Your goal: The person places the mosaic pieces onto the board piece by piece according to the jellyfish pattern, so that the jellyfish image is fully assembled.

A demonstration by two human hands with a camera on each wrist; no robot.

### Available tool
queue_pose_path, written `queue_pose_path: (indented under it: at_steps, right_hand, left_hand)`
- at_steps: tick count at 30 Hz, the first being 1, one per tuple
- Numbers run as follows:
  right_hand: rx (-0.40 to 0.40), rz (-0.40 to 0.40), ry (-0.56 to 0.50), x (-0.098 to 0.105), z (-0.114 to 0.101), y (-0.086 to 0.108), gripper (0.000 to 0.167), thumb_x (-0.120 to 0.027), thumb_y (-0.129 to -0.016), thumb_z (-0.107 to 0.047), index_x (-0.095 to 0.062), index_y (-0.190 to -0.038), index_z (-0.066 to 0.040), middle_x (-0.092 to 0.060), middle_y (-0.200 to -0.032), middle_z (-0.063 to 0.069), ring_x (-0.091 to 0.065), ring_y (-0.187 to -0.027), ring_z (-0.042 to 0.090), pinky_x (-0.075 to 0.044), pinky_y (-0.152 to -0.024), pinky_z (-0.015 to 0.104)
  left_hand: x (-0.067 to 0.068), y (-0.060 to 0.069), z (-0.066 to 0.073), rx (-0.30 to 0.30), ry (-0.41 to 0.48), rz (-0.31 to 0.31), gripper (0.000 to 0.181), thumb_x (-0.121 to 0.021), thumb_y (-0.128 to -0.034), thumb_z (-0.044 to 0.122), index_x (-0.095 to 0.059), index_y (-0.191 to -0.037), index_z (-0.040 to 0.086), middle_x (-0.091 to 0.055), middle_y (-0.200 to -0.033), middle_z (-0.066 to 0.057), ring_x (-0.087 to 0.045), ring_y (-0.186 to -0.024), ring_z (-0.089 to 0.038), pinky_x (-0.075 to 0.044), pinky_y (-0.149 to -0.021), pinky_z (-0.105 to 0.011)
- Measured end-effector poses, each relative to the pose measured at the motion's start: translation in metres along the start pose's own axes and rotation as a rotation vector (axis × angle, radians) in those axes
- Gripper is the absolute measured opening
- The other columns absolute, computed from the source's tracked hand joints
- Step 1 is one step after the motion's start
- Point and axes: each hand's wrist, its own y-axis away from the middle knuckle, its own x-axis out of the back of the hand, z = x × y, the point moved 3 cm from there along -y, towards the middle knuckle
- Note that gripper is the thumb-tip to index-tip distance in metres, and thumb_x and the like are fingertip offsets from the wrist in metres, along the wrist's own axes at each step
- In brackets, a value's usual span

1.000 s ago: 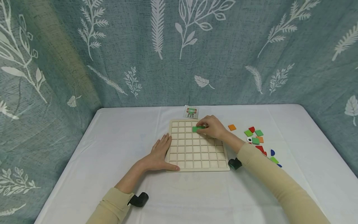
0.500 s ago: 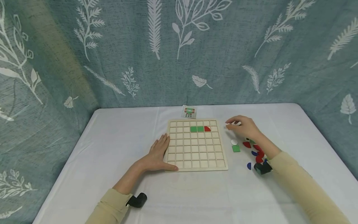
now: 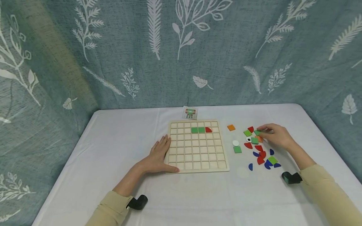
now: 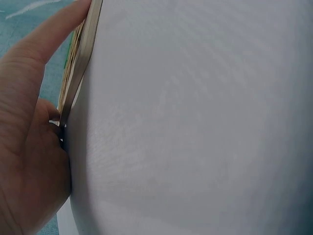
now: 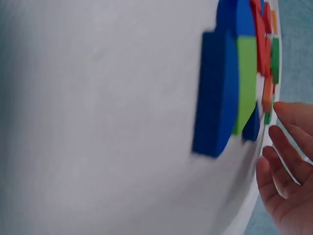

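My left hand (image 3: 156,157) lies along the left side of a wooden grid board (image 3: 195,171), its fingers straight and the thumb at the front corner. The left wrist view shows that thumb (image 4: 44,44) against the board's edge (image 4: 80,63). Two green square tiles (image 3: 198,130) and a red quarter-round tile (image 3: 208,129) sit side by side in the second row from the back. Over the loose tiles, my right hand (image 3: 275,135) has its thumb and fingertips at a green tile (image 3: 257,132), parted in the right wrist view. Whether they touch it I cannot tell.
Red, blue, green and orange tiles (image 3: 261,160) lie scattered right of the board, with a black-and-white eye disc (image 3: 249,139) among them. Nearer the board are an orange square (image 3: 231,127), a white disc (image 3: 235,143) and a green square (image 3: 237,149). A picture card (image 3: 190,112) lies behind the board.
My right hand has left the board and moved right to the scattered tiles, uncovering the red tile beside the green ones. The left hand stays at the board's side.
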Motion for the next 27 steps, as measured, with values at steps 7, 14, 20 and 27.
queue_pose_path:
  at_steps: [7, 14, 20, 27]
  right_hand:
    - [0.010, -0.006, -0.006, 0.0002, 0.0026, -0.0030, 0.039, -0.062, -0.096, -0.019, -0.059, -0.129, 0.002, -0.051, -0.130, 0.028, -0.046, -0.114, 0.044, -0.049, -0.090, 0.054]
    - [0.006, 0.001, 0.000, -0.0002, 0.0035, -0.0057, 0.042, -0.067, -0.093, -0.021, -0.060, -0.127, 0.001, -0.057, -0.113, 0.022, -0.049, -0.098, 0.033, -0.049, -0.077, 0.036]
    - [-0.005, -0.003, -0.009, 0.0007, 0.0042, -0.0057, 0.046, -0.068, -0.093, -0.024, -0.058, -0.128, 0.003, -0.057, -0.114, 0.021, -0.049, -0.097, 0.033, -0.049, -0.077, 0.035]
    - [-0.021, 0.005, 0.001, 0.0019, 0.0063, -0.0055, 0.044, -0.067, -0.093, -0.027, -0.060, -0.122, 0.005, -0.058, -0.103, 0.018, -0.049, -0.092, 0.031, -0.045, -0.074, 0.034]
  left_hand:
    - [0.0006, 0.0010, 0.0006, -0.001, 0.008, 0.000, 0.128, -0.081, -0.0712, 0.053, -0.002, -0.154, -0.005, 0.005, -0.161, -0.020, 0.009, -0.148, -0.030, 0.005, -0.117, -0.049]
    - [0.0005, 0.0009, 0.0014, -0.005, 0.008, 0.002, 0.128, -0.081, -0.0716, 0.053, -0.002, -0.154, -0.005, 0.005, -0.161, -0.020, 0.009, -0.148, -0.030, 0.006, -0.117, -0.048]
    - [0.0012, 0.0013, 0.0018, -0.001, 0.011, 0.000, 0.128, -0.082, -0.0714, 0.052, -0.002, -0.154, -0.005, 0.005, -0.161, -0.021, 0.009, -0.148, -0.031, 0.005, -0.117, -0.049]
    - [0.0021, 0.0010, 0.0019, 0.004, 0.004, -0.005, 0.128, -0.081, -0.0716, 0.053, -0.001, -0.154, -0.004, 0.006, -0.161, -0.020, 0.010, -0.148, -0.030, 0.005, -0.117, -0.049]
